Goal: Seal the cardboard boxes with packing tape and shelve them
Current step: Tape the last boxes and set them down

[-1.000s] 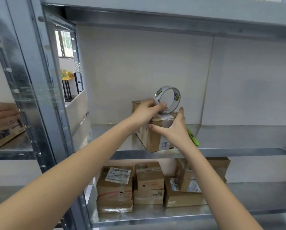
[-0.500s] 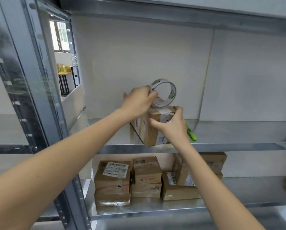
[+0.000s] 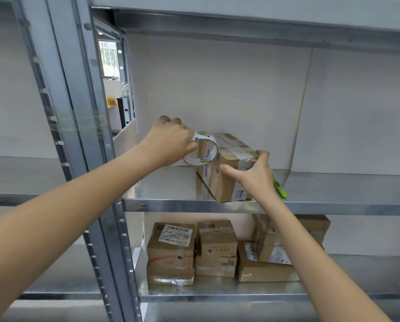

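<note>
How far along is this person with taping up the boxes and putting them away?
Done, it seems: several boxes sit stacked on the lower shelf. In hand: the right hand grips one cardboard box on the middle shelf, with tape across its top, while the left hand holds the tape roll beside it. Left: finishing that box. I cannot tell whether more boxes wait out of view.

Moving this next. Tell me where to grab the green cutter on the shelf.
Grip the cutter at its near end, coming from the right front. It lies flat on the shelf, close behind the right hand holding the box, so only that end shows.
</note>
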`<action>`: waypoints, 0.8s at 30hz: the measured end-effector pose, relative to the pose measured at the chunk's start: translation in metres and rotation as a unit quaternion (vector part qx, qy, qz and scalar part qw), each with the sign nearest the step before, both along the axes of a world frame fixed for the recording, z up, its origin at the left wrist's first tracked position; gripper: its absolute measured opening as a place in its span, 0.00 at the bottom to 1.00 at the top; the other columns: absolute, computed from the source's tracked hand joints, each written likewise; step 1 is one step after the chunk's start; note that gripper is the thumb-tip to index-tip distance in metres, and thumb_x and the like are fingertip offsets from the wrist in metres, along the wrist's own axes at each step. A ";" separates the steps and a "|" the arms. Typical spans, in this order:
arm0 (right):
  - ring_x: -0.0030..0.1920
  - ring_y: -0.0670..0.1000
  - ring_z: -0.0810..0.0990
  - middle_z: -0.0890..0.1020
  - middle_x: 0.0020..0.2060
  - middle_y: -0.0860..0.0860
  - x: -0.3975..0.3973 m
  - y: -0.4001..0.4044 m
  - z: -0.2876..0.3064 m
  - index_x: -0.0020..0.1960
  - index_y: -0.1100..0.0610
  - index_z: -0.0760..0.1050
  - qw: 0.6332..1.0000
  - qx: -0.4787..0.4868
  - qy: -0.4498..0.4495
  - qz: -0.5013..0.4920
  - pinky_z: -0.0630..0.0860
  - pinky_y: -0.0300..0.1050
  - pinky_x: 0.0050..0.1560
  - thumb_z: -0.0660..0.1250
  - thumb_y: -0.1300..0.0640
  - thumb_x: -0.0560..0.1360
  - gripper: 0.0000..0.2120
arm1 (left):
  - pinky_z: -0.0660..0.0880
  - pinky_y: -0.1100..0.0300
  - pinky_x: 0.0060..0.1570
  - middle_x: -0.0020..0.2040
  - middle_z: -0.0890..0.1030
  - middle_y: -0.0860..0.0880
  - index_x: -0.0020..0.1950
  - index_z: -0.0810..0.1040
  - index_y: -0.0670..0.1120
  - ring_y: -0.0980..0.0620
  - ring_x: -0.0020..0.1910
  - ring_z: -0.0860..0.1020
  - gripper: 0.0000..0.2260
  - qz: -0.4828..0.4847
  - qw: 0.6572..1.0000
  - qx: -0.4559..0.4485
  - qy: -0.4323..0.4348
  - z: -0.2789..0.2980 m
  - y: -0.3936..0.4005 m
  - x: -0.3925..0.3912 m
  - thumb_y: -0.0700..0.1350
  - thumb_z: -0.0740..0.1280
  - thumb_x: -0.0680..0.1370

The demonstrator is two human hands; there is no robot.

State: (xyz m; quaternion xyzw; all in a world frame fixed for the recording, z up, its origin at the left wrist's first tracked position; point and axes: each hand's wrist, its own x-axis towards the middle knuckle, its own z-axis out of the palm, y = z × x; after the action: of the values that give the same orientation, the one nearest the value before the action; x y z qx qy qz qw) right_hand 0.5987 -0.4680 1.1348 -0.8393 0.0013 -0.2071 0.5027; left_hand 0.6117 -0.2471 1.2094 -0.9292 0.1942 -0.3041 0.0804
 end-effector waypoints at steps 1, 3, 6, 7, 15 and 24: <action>0.64 0.55 0.72 0.72 0.66 0.56 -0.001 0.000 0.001 0.71 0.59 0.57 1.000 -0.008 0.003 0.005 0.72 0.46 0.59 0.79 0.38 0.61 0.51 | 0.68 0.50 0.48 0.39 0.77 0.40 0.39 0.65 0.44 0.40 0.45 0.75 0.17 0.001 0.999 -0.041 0.022 -0.005 0.000 0.001 0.52 0.45 0.77; 0.70 0.56 0.65 0.65 0.71 0.57 -0.002 -0.002 0.005 0.73 0.60 0.55 0.997 -0.082 0.017 0.000 0.67 0.49 0.66 0.76 0.33 0.61 0.54 | 0.66 0.51 0.44 0.42 0.72 0.43 0.43 0.64 0.43 0.40 0.46 0.73 0.09 -0.033 0.983 -0.157 0.087 -0.018 -0.001 0.003 0.45 0.54 0.81; 0.79 0.56 0.41 0.44 0.79 0.55 -0.003 -0.007 0.024 0.79 0.61 0.45 0.944 -0.325 0.043 -0.046 0.44 0.65 0.74 0.63 0.20 0.60 0.64 | 0.63 0.51 0.37 0.39 0.70 0.44 0.48 0.62 0.42 0.40 0.40 0.70 0.04 -0.079 0.945 -0.269 0.165 -0.030 -0.004 -0.004 0.38 0.56 0.81; 0.78 0.55 0.38 0.42 0.79 0.55 -0.002 -0.008 0.032 0.79 0.61 0.42 0.926 -0.374 0.042 -0.043 0.39 0.66 0.73 0.59 0.18 0.59 0.66 | 0.62 0.52 0.35 0.37 0.70 0.44 0.49 0.61 0.42 0.41 0.37 0.69 0.04 -0.088 0.939 -0.285 0.169 -0.033 -0.005 -0.006 0.38 0.56 0.81; 0.63 0.57 0.73 0.75 0.60 0.56 0.010 -0.002 0.042 0.66 0.59 0.71 0.896 -0.443 -0.005 0.022 0.68 0.50 0.62 0.65 0.27 0.66 0.42 | 0.60 0.52 0.33 0.32 0.69 0.44 0.47 0.60 0.43 0.42 0.31 0.65 0.05 -0.088 0.928 -0.320 0.171 -0.043 -0.009 -0.006 0.39 0.54 0.82; 0.73 0.52 0.65 0.73 0.70 0.53 0.017 0.001 0.027 0.68 0.59 0.71 0.869 -0.484 -0.101 0.031 0.52 0.51 0.75 0.63 0.36 0.73 0.32 | 0.71 0.43 0.40 0.41 0.78 0.32 0.48 0.59 0.44 0.33 0.38 0.74 0.04 -0.080 0.909 -0.365 0.185 -0.074 -0.008 -0.004 0.38 0.54 0.82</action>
State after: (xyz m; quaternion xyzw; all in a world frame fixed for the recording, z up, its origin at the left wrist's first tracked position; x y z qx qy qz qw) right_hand 0.6152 -0.4671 1.1622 -0.9516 -0.1761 -0.2491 0.0370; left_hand 0.6081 -0.2548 1.1351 -0.9146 0.1544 -0.1822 -0.3264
